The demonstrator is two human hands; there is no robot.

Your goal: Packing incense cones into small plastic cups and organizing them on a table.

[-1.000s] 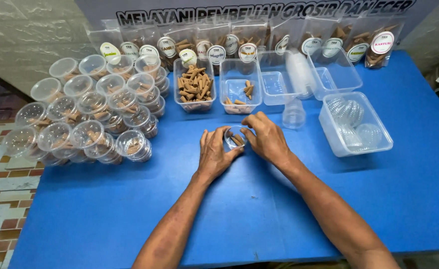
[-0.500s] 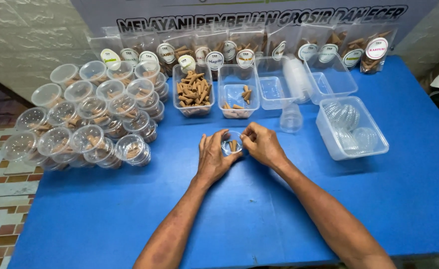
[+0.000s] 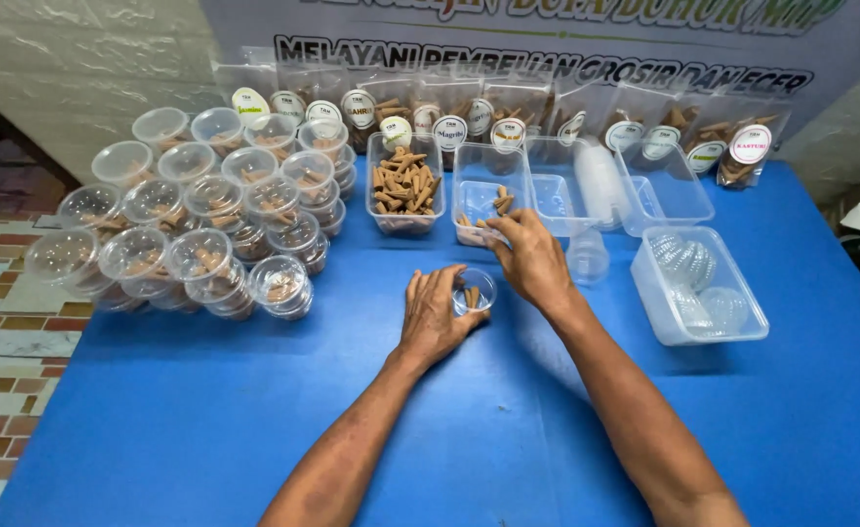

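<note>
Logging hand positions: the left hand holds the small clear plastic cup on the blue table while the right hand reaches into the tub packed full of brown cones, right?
Not quite. The head view shows the right hand at the nearly empty clear rectangular tub, not the full one. The left hand does hold the small clear plastic cup on the blue table.

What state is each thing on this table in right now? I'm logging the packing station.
Small clear cup: open, upright, a few brown cones inside, gripped by left hand.
Right hand: fingers at the second tub's rim.
First tub: open, heaped with cones.
Second tub: open, nearly empty.
Stacked cups: lidded, filled.
Right-side tub: open, holds clear lids.
</note>
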